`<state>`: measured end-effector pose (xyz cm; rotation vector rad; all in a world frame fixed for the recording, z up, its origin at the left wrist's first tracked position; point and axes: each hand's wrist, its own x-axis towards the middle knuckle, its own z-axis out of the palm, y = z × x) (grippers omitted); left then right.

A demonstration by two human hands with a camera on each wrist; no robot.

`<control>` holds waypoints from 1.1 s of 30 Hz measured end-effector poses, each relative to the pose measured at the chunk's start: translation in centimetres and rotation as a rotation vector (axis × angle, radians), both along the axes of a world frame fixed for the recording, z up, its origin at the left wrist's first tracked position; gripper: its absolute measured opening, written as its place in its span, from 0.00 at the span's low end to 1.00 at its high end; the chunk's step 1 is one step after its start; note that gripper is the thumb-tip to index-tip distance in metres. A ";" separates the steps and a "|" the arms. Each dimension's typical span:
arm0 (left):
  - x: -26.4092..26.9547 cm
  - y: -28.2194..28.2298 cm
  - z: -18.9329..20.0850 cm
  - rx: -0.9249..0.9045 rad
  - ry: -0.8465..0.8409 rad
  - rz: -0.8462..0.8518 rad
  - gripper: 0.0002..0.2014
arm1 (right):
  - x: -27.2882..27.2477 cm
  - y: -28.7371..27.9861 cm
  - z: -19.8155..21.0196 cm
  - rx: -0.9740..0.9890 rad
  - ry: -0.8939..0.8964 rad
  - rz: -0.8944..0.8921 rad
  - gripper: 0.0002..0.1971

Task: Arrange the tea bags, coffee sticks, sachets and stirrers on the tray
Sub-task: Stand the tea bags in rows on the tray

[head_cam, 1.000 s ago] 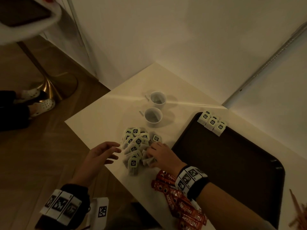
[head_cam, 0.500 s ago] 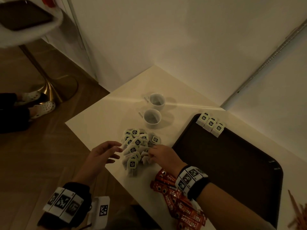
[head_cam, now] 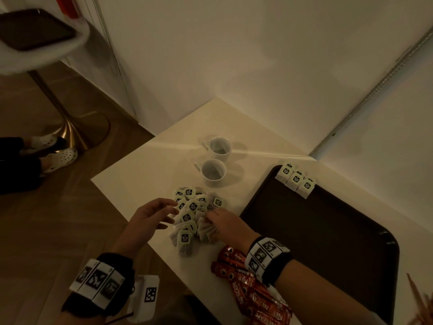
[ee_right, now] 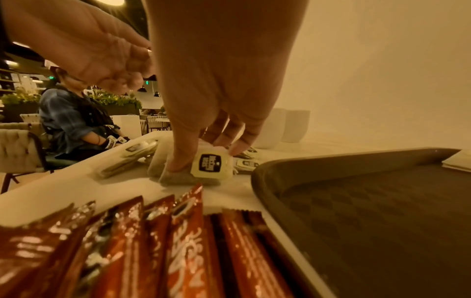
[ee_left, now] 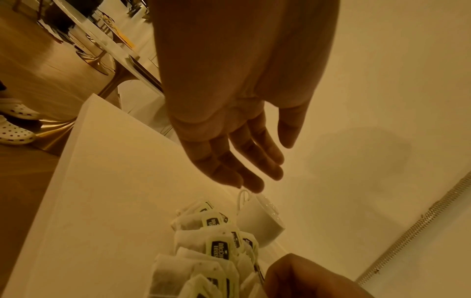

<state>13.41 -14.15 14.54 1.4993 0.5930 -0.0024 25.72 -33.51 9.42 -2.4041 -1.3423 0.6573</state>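
Observation:
A pile of white tea bags point(head_cam: 189, 213) with black-labelled tags lies on the pale table. My right hand point(head_cam: 219, 222) pinches a few tea bags point(ee_right: 201, 169) between thumb and fingers at the pile's near right side. My left hand point(head_cam: 161, 212) hovers over the pile's left edge with relaxed, straight fingers point(ee_left: 244, 167) and holds nothing. Three tea bags point(head_cam: 295, 180) stand in a row at the far corner of the dark tray point(head_cam: 328, 242). Red coffee sticks point(head_cam: 248, 285) lie near the table's front edge, under my right wrist.
Two white cups point(head_cam: 214, 171) stand just beyond the pile, close to the wall corner. Wooden stirrers point(head_cam: 419, 299) show at the far right edge. A stool with a gold base point(head_cam: 77, 132) and a seated person's feet point(head_cam: 56, 153) are on the floor to the left.
My right hand has drawn together a few tea bags at the pile's near side. My left hand stays hovering over the pile's left edge.

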 end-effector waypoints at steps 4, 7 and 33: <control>0.2 0.1 0.0 -0.005 0.005 0.003 0.09 | 0.7 0.1 0.1 -0.118 0.021 0.007 0.13; 0.7 0.1 -0.1 -0.005 -0.001 -0.021 0.09 | 0.8 0.1 0.2 -0.165 0.048 0.035 0.16; 13.0 -7.1 6.9 -0.654 -0.240 -0.192 0.15 | 8.7 -2.5 18.4 0.551 0.116 -0.444 0.05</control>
